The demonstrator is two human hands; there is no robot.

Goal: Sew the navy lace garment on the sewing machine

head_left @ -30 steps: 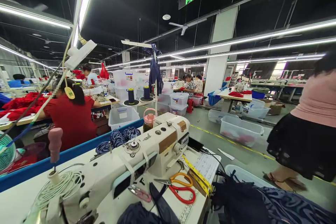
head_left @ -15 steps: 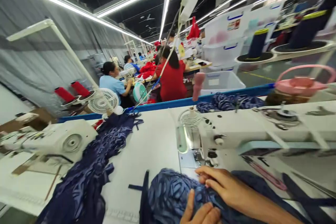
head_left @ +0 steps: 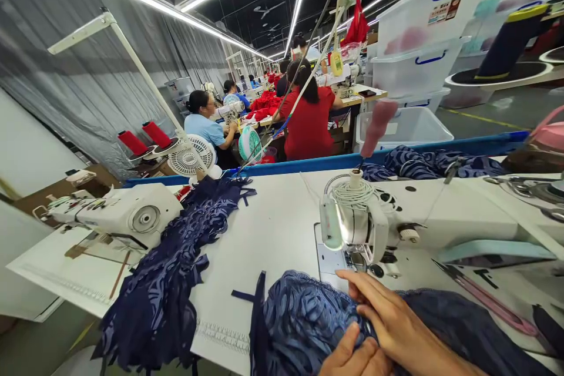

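A navy patterned garment piece (head_left: 304, 317) with an overlocked edge lies bunched on the table in front of the sewing machine (head_left: 356, 223). My left hand (head_left: 359, 358), partly cut off by the bottom edge, has its thumb and curled fingers closed on the cloth. Just above it, my right hand (head_left: 392, 320) grips the same piece near its edge, index finger pointing toward the needle plate (head_left: 330, 258). Plain dark fabric (head_left: 458, 317) extends to the right beneath my right wrist. Narrow navy straps (head_left: 257, 320) hang off the piece's left side.
A long heap of navy pieces (head_left: 171, 282) spans the gap to a second sewing machine (head_left: 141, 214). Pink-handled tweezers (head_left: 493, 302) lie under the machine arm. More patterned pieces (head_left: 423, 163) sit behind it. Co-workers sit beyond the blue edge trough (head_left: 282, 167).
The view has swung right, so the scene sits differently in frame. My hands stay on the garment piece, with the right index finger still near the needle plate.
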